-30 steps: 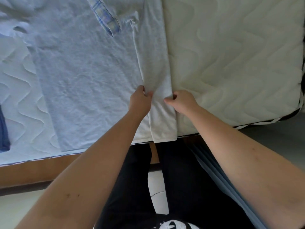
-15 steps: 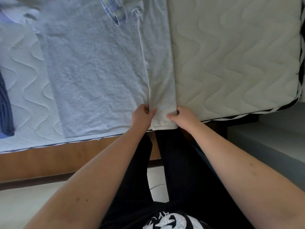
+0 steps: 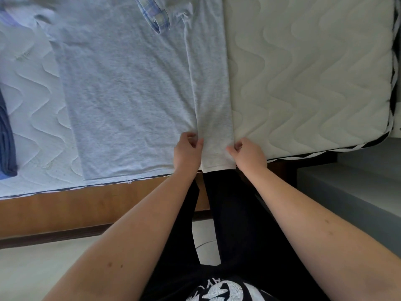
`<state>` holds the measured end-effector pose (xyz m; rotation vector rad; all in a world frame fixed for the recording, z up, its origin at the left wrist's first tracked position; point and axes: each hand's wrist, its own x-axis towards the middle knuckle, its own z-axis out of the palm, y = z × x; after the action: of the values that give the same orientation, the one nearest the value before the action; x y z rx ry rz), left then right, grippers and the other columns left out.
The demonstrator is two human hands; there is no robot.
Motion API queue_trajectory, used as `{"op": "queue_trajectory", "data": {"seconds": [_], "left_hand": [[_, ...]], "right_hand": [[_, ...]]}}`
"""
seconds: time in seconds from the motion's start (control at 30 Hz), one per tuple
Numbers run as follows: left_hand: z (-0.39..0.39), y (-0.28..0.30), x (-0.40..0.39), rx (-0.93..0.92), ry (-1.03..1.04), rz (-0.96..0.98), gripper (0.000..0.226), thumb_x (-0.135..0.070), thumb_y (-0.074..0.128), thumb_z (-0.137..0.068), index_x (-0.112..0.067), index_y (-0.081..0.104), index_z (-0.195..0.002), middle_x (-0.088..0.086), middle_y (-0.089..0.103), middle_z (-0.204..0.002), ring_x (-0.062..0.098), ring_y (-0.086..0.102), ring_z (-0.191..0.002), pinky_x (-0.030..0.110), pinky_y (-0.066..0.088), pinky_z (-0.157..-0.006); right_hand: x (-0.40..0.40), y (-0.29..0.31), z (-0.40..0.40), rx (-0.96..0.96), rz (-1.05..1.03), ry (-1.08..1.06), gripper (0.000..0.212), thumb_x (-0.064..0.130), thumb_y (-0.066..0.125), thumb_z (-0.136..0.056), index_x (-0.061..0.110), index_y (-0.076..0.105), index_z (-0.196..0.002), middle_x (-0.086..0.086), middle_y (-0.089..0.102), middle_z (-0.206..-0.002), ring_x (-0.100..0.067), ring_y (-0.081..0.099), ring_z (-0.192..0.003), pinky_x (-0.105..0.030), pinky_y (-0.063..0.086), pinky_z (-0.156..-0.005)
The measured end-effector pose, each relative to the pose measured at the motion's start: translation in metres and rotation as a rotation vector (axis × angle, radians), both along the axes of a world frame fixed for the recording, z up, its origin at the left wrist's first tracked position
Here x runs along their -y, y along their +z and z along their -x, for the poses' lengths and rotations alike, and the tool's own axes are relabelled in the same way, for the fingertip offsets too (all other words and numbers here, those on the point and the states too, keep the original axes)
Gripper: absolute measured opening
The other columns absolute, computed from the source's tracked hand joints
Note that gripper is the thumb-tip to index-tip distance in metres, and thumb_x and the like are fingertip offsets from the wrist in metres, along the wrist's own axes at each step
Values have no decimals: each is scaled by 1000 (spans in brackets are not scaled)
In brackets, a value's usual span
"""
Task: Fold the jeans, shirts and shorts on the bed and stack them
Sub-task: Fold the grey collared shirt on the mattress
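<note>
The T-shirt [image 3: 130,101] spread on the bed is pale heather grey, lightly flecked, with a whiter hem at the near edge. Over its top lies a shirt [image 3: 155,15] in light blue and white check. The mattress [image 3: 303,72] is cream-white, quilted in wavy zigzag lines, with a black-and-white striped trim along its edge. At the far left sits a folded garment [image 3: 7,137], dark blue. The bed frame [image 3: 86,211] is warm orange-brown wood. The floor [image 3: 32,268] is pale beige. The person's clothes [image 3: 234,235] are black, with a white print on the top.
</note>
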<state>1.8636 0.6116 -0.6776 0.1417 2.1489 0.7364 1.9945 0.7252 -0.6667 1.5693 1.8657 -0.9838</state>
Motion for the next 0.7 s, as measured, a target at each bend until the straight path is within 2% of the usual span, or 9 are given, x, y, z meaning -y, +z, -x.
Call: {"op": "queue_trajectory", "data": {"seconds": [0.07,0.2,0.3,0.43,0.53,0.6,0.7], "left_hand": [[7,-1,-9,24,3,-11,21,-36,66,-91,-29,56,-108,-19,62,-83,-5,59,-78,13,40,-62],[18,-5,-19,5,-121,85,13,-29,65,-90,-20,61,-97,-11,63,-82,10,63,-81,24,47,-64],[19,-4,-18,-10,-270,181,20,-39,64,-89,-19,62,-91,-4,66,-85,16,63,-80,29,47,-63],[6,-1,-1,31,-431,250,28,-38,72,-83,-24,56,-101,-8,64,-91,14,60,-81,31,44,-63],[3,-1,11,17,-451,299,25,-40,70,-84,-22,55,-93,-4,62,-87,18,61,-80,31,44,-59],[7,1,17,6,-437,283,25,-42,66,-85,-20,55,-89,-3,61,-85,19,60,-78,32,46,-60],[27,6,24,-28,-334,187,20,-40,57,-91,-20,57,-88,-4,63,-80,18,61,-75,29,46,-58]], "right_hand": [[-4,-1,1,4,30,39,27,42,60,-91,17,57,-100,-3,64,-93,-24,61,-85,-36,49,-71],[-2,2,-1,108,66,211,30,37,67,-89,15,52,-104,-6,62,-100,-25,60,-89,-34,44,-71],[2,4,-2,196,50,270,35,44,64,-90,14,57,-106,-7,63,-102,-27,61,-93,-33,44,-70],[5,8,1,236,26,245,41,56,53,-91,17,59,-99,-3,60,-92,-25,60,-87,-31,40,-65],[10,11,5,263,-30,360,33,44,50,-96,13,62,-103,-3,58,-90,-26,59,-85,-30,38,-62],[10,13,13,257,-45,361,27,36,48,-97,13,62,-102,-3,53,-85,-25,56,-82,-30,38,-62],[8,13,35,116,-55,323,25,39,45,-98,17,58,-96,0,55,-84,-25,57,-82,-30,38,-65]]}}
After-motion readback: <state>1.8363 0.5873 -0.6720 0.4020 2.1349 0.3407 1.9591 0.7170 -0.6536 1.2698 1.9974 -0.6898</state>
